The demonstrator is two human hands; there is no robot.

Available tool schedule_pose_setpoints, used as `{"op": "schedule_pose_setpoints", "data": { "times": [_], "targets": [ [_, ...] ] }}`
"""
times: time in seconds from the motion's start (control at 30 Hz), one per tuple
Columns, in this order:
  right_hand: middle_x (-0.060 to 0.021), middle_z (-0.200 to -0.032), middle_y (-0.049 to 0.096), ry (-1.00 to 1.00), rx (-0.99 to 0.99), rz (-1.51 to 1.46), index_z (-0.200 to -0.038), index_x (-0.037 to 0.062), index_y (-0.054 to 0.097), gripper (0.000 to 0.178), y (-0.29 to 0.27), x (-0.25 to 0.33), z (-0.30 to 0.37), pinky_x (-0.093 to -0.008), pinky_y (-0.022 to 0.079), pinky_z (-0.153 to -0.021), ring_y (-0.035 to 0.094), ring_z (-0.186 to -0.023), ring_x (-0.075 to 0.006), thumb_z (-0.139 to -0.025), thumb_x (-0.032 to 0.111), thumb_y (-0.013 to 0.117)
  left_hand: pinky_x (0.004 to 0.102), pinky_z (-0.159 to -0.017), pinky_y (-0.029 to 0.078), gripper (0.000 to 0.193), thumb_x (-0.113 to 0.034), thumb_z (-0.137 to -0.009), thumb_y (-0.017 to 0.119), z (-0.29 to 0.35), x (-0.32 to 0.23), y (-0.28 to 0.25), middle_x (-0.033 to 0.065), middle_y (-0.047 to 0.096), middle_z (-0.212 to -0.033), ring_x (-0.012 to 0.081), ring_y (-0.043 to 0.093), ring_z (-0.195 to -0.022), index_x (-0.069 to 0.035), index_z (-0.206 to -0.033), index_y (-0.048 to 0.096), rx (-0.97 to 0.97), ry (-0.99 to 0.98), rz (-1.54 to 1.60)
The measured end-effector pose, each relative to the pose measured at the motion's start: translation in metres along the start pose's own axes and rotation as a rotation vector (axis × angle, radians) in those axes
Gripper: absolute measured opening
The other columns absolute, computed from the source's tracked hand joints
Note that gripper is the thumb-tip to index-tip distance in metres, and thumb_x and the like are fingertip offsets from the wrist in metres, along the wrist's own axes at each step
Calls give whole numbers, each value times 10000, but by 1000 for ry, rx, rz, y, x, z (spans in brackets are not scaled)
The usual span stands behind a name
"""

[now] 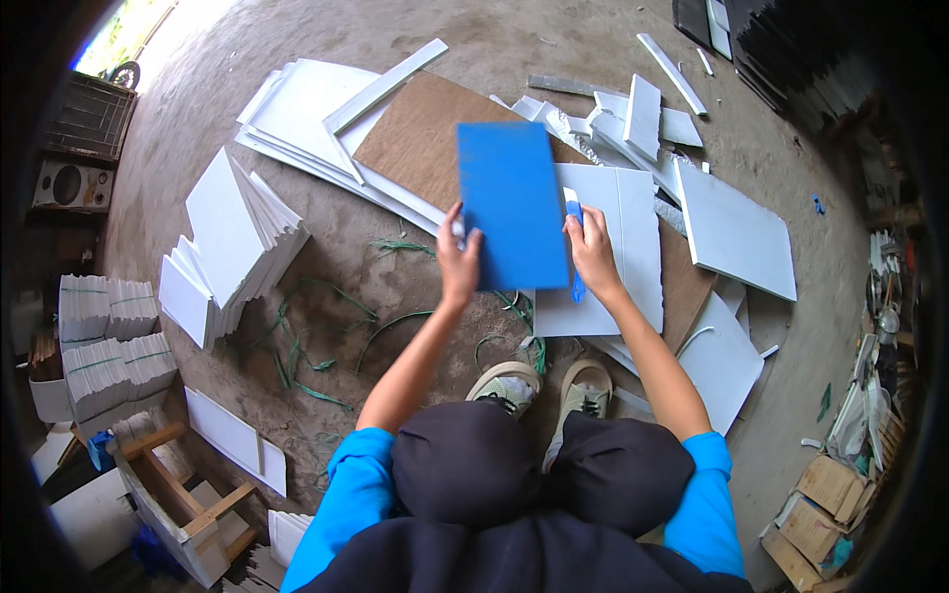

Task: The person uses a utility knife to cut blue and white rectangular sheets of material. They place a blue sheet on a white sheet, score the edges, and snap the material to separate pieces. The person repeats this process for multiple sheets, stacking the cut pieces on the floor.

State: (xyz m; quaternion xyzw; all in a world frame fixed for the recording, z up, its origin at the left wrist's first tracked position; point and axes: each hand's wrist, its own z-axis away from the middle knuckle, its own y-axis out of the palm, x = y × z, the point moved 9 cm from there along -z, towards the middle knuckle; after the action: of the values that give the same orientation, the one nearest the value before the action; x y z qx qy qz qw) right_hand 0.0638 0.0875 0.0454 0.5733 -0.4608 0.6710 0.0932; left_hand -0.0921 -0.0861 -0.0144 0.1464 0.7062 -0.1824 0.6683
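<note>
My left hand [459, 259] is closed on the lower left edge of a flat blue rectangular board [511, 203], thumb on its face. The board is held up over the boards on the floor. Just right of it, my right hand [591, 252] grips a slim blue utility knife [576, 287], its pale end pointing away from me. Beneath the right hand lies a white foam board [633, 287] with a straight line along it. A brown board [420, 128] is partly hidden behind the blue one.
White sheets [306, 109] lie at the far left, and broken white pieces [613, 128] at the far right. A leaning white stack [232, 237] stands to the left. Green string [306, 366] is strewn near my shoes [509, 385]. A wooden frame [188, 504] stands lower left, cardboard [816, 504] lower right.
</note>
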Motion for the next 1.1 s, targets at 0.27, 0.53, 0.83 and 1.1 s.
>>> {"op": "schedule_pose_setpoints", "data": {
  "times": [0.27, 0.53, 0.83, 1.1],
  "targets": [
    [-196, -828, 547, 247, -349, 472, -894, -26, 512, 386, -115, -115, 6, -426, 419, -703, 547, -769, -337, -893, 354, 442, 454, -983, 269, 407, -39, -705, 643, -20, -69, 22, 106, 418, -1217, 315, 327, -1192, -148, -1085, 544, 28, 427, -714],
    [-277, -1014, 546, 475, -165, 422, -1015, -36, 501, 478, -145, -160, -40, -465, 403, -834, 522, -975, -407, -882, 406, 378, 474, -993, 250, 585, -201, -689, 678, 10, -67, 179, 148, 350, -1249, 331, 299, -1193, -82, -1195, 410, 571, 678, -716],
    [-298, -931, 570, 545, -148, 309, -984, -72, 493, 487, -131, -155, -74, -460, 423, -811, 541, -927, -435, -834, 391, 472, 477, -962, 252, 1089, -539, -437, 773, -25, -50, 226, 171, 361, -1204, 357, 326, -1132, -64, -1293, 296, 678, 750, -835],
    [-64, -752, 526, 512, -252, -221, -864, 21, 451, 378, -151, -137, -60, -278, 437, -595, 534, -665, -138, -664, 167, 737, 625, -992, 128, 1138, -575, -451, 755, -24, -65, 231, 147, 371, -1239, 323, 341, -1172, -68, -1334, 247, 736, 754, -841]
  ]
}}
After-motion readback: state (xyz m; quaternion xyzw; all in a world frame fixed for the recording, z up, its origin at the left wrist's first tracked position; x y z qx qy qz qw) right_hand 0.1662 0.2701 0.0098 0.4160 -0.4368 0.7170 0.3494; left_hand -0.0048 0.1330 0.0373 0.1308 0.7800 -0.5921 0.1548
